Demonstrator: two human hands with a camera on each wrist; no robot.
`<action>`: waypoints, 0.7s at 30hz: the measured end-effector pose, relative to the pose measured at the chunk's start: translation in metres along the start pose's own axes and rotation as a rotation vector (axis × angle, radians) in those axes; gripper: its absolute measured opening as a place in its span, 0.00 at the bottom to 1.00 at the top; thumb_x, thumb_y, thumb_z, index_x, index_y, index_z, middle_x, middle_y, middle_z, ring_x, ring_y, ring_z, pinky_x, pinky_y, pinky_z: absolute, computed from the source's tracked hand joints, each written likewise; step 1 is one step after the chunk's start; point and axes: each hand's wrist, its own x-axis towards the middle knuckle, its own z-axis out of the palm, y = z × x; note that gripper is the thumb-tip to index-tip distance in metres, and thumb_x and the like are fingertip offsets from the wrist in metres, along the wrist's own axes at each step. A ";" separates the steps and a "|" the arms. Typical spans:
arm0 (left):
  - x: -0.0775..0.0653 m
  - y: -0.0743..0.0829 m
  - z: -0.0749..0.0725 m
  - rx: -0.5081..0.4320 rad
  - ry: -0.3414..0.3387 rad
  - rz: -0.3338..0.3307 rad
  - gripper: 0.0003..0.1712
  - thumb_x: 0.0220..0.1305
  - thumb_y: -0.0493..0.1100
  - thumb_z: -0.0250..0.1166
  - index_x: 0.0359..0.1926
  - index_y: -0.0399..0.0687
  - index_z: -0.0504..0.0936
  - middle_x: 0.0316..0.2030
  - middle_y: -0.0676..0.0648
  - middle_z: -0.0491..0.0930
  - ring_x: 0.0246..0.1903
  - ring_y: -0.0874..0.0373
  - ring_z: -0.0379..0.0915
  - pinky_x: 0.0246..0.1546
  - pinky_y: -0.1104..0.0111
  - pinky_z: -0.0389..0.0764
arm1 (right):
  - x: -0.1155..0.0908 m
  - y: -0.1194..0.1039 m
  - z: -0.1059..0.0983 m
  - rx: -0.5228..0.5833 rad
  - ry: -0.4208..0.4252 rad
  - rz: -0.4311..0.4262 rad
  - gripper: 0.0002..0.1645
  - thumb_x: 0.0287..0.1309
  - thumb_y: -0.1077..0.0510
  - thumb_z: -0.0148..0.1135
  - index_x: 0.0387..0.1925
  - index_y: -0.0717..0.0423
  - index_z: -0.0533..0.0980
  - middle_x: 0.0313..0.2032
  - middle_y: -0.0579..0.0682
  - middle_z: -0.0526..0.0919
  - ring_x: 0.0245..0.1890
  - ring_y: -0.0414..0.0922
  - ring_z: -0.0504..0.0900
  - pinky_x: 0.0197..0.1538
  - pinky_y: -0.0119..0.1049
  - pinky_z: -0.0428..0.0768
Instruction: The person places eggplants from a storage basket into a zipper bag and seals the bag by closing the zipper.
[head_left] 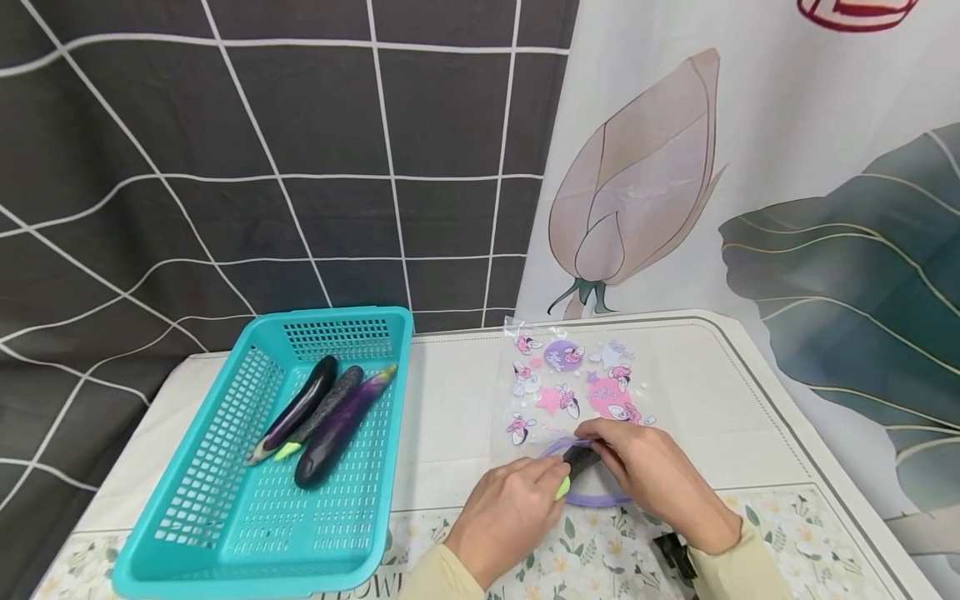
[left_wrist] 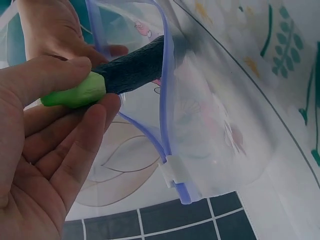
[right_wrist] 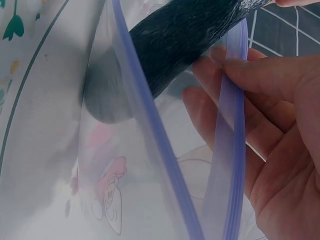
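A dark green, bumpy cucumber [left_wrist: 134,67] with a light green end is partly inside the mouth of a clear zip bag [head_left: 558,392] printed with pink and purple figures. My left hand [head_left: 513,510] pinches the cucumber by its light green end, thumb above and fingers below. With thumb and fingers my right hand [head_left: 651,468] grips one purple-rimmed edge of the bag, holding the mouth apart. In the right wrist view, the cucumber's far end [right_wrist: 107,95] shows through the plastic. A white slider [left_wrist: 173,171] sits at one end of the purple zip strip.
To the left stands a turquoise basket [head_left: 401,417] holding two purple eggplants [head_left: 345,429] and another cucumber [head_left: 330,404]. A black object [head_left: 675,557] shows by the right wrist. Behind the table hang a dark grid-patterned cloth [head_left: 330,117] and a white floral cloth [head_left: 750,108].
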 end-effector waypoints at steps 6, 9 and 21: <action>0.001 0.003 0.001 0.010 -0.014 -0.003 0.13 0.55 0.38 0.71 0.43 0.43 0.87 0.42 0.50 0.87 0.36 0.63 0.84 0.40 0.76 0.81 | 0.000 0.001 0.000 0.004 0.007 -0.008 0.16 0.52 0.69 0.71 0.41 0.50 0.82 0.38 0.41 0.87 0.38 0.38 0.86 0.41 0.38 0.84; 0.001 0.004 0.001 0.019 -0.020 -0.008 0.13 0.54 0.36 0.71 0.44 0.42 0.87 0.43 0.49 0.87 0.37 0.62 0.85 0.40 0.76 0.82 | 0.000 0.000 0.000 0.006 0.007 -0.008 0.16 0.52 0.69 0.71 0.41 0.51 0.82 0.39 0.41 0.87 0.39 0.38 0.86 0.41 0.39 0.84; 0.004 0.006 0.005 0.100 -0.036 -0.011 0.15 0.55 0.45 0.74 0.44 0.47 0.89 0.33 0.57 0.86 0.24 0.68 0.81 0.20 0.78 0.76 | 0.000 0.000 0.001 0.005 0.025 -0.022 0.17 0.52 0.69 0.72 0.41 0.50 0.82 0.38 0.41 0.87 0.39 0.38 0.86 0.41 0.38 0.84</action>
